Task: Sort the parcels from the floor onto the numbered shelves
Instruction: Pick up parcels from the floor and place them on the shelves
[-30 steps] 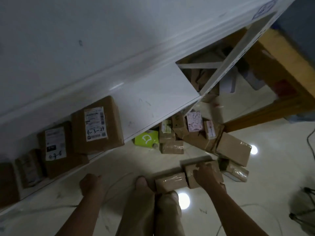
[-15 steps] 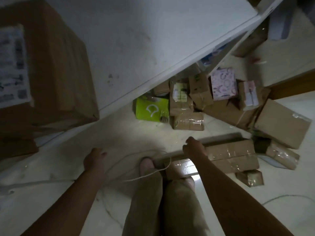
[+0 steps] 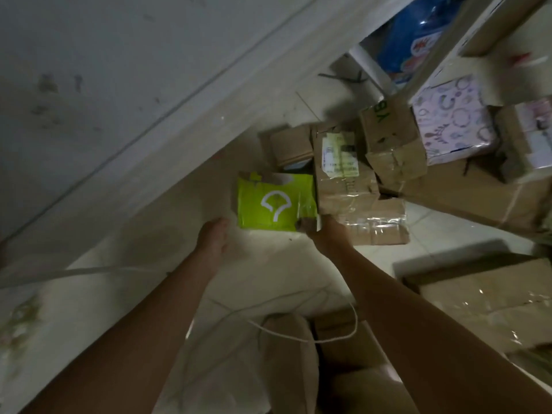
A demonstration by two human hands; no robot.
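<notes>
Head view, dim light, some motion blur. Both arms reach down and forward to the floor [image 3: 268, 273], pale tile. Green parcel [image 3: 276, 201], bright green with a white outline logo and a torn top edge, lies flat on the floor just in front of the white shelf board [image 3: 125, 94] that runs diagonally across the upper left. Right hand [image 3: 328, 234] is at the parcel's near right corner, fingers curled and touching the corner; whether it actually grips cannot be told, since the fingertips are hidden behind the hand. Left hand [image 3: 212, 234] is just beside the parcel's near left corner, fingers loosely extended, apart from the parcel and holding nothing. Directly right of the green parcel, touching it: a brown box with a pale label [image 3: 340, 171], crumpled and taped, and in front of that a taped brown box [image 3: 376, 222]. Behind these sits a small brown box [image 3: 291, 144] and a box printed with green letters [image 3: 388, 130], its flap torn. Further right, a patterned white and purple parcel [image 3: 454, 118] rests on a large brown carton [image 3: 478, 192]. Contents of all boxes not visible; all appear closed. A blue package [image 3: 412, 37] shows under the shelf frame, upper right. A long taped carton [image 3: 490, 300] lies at right, near the right forearm. A thin white cord [image 3: 301, 339] loops across the lower centre.
</notes>
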